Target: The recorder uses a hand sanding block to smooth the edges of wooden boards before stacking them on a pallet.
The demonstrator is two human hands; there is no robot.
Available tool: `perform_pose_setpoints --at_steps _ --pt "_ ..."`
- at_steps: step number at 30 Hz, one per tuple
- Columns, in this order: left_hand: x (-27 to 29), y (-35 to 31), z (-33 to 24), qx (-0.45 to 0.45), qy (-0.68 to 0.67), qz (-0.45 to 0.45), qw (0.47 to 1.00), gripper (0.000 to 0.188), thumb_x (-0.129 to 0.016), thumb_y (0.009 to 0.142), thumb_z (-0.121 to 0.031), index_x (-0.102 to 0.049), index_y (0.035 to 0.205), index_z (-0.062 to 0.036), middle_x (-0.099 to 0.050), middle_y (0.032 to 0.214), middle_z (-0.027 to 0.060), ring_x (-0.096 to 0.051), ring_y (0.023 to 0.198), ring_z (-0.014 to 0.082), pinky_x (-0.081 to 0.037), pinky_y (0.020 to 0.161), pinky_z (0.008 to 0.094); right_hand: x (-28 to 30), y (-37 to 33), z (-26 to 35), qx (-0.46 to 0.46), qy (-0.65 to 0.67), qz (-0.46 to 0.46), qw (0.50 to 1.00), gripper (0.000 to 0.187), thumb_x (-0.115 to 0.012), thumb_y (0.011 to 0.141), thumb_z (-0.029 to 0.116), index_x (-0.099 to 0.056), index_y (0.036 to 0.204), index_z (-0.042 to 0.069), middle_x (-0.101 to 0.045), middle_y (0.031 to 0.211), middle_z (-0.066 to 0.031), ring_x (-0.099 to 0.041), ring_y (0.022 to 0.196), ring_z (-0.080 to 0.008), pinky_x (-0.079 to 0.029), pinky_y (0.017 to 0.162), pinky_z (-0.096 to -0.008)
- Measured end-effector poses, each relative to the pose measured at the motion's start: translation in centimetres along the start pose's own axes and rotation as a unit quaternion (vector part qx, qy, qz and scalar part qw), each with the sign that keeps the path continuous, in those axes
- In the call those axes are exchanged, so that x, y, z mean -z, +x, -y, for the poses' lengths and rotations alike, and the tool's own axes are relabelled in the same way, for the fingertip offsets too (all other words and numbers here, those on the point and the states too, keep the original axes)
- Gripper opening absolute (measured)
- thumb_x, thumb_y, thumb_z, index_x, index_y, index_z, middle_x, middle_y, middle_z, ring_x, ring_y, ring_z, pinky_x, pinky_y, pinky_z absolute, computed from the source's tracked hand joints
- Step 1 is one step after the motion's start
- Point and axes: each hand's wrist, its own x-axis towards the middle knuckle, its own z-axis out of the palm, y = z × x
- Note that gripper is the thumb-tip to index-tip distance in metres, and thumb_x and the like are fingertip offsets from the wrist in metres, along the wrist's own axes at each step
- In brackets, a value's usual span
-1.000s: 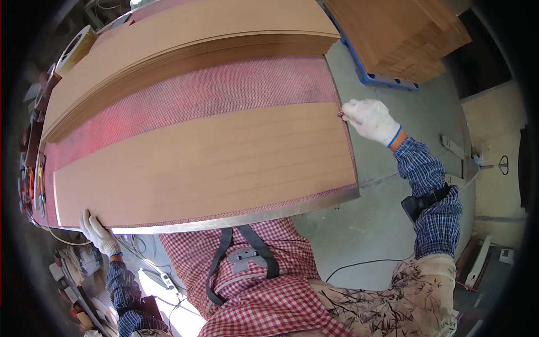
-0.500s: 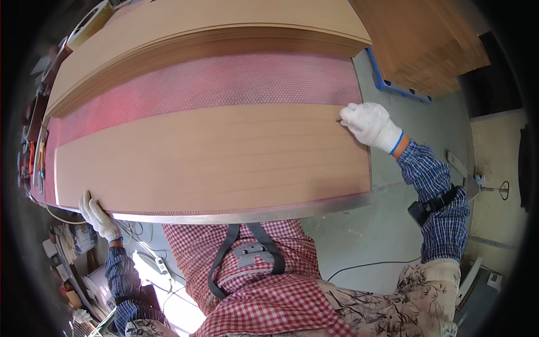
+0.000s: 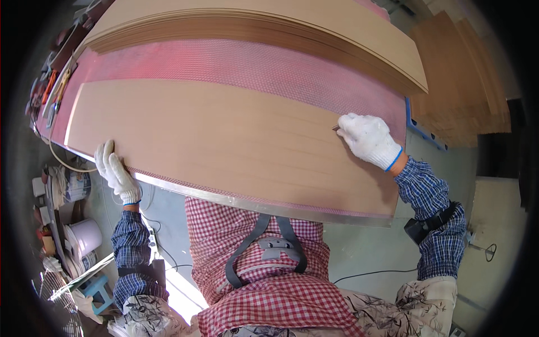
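Here, our right hand [image 3: 368, 137] pinched on a small dark tool [image 3: 336, 128], over the board [image 3: 224, 140] on the desk [image 3: 241, 202], our left hand [image 3: 117, 173] unfolded at the board's near edge, a pale bucket [image 3: 85, 236] below, contents unclear.

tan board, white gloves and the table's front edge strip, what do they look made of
Tan board: likely wood or fibreboard, smooth and matte; faint darker streaks toward the right end hint at grain.
White gloves: knitted fabric, perhaps cotton, matte, with ribbed-looking cuffs.
Front edge strip: probably bare metal, from its silvery sheen.
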Motion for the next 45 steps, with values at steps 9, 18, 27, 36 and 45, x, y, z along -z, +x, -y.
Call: perform_pose_setpoints --at_steps 9,18,27,36,45 --pt "0.8 -0.3 0.8 -0.039 0.000 -0.018 0.999 0.056 -0.029 0.104 -0.043 -0.062 0.125 -0.0025 -0.053 0.136 0.0189 -0.041 0.135 0.0357 -0.020 0.117 0.0506 1.4 10.9 8.1 0.057 0.012 -0.021 0.998 0.016 -0.058 0.092 0.023 -0.061 0.093 0.007 -0.067 0.085 -0.0151 -0.067 0.077 -0.0353 -0.054 0.065 -0.0464" --pt "-0.4 -1.3 1.2 -0.019 -0.013 -0.070 0.997 0.056 -0.026 0.104 -0.043 -0.066 0.117 -0.0050 -0.059 0.129 0.0164 -0.046 0.130 0.0364 -0.020 0.117 0.0506 2.9 24.4 18.9 0.035 0.010 0.036 0.999 0.020 -0.058 0.093 0.025 -0.061 0.096 0.005 -0.068 0.093 -0.0193 -0.065 0.088 -0.0401 -0.052 0.075 -0.0494" --pt "-0.7 -1.4 1.5 -0.005 -0.044 -0.081 0.996 0.045 -0.034 0.099 -0.041 -0.067 0.114 -0.0131 -0.061 0.122 0.0082 -0.050 0.121 0.0331 -0.016 0.119 0.0545 2.9 37.6 27.7 0.065 0.010 0.041 0.997 0.026 -0.055 0.093 0.029 -0.061 0.098 0.004 -0.067 0.101 -0.0200 -0.062 0.099 -0.0414 -0.049 0.083 -0.0519" --pt "0.3 -1.8 1.1 -0.008 -0.105 -0.065 0.992 0.044 -0.043 0.092 -0.046 -0.067 0.109 -0.0135 -0.064 0.114 0.0064 -0.058 0.108 0.0293 -0.011 0.121 0.0550 5.0 48.6 36.6 0.095 -0.014 0.067 0.993 0.037 -0.048 0.094 0.028 -0.063 0.118 0.004 -0.063 0.123 -0.0204 -0.059 0.116 -0.0388 -0.047 0.099 -0.0483" --pt "1.2 -1.5 0.9 0.000 -0.132 -0.032 0.991 0.040 -0.048 0.088 -0.045 -0.068 0.104 -0.0135 -0.068 0.102 0.0051 -0.065 0.091 0.0244 -0.008 0.119 0.0573 4.1 56.4 42.2 0.134 -0.012 0.021 0.991 0.034 -0.053 0.088 0.021 -0.069 0.113 0.004 -0.065 0.121 -0.0210 -0.061 0.113 -0.0394 -0.049 0.097 -0.0482"
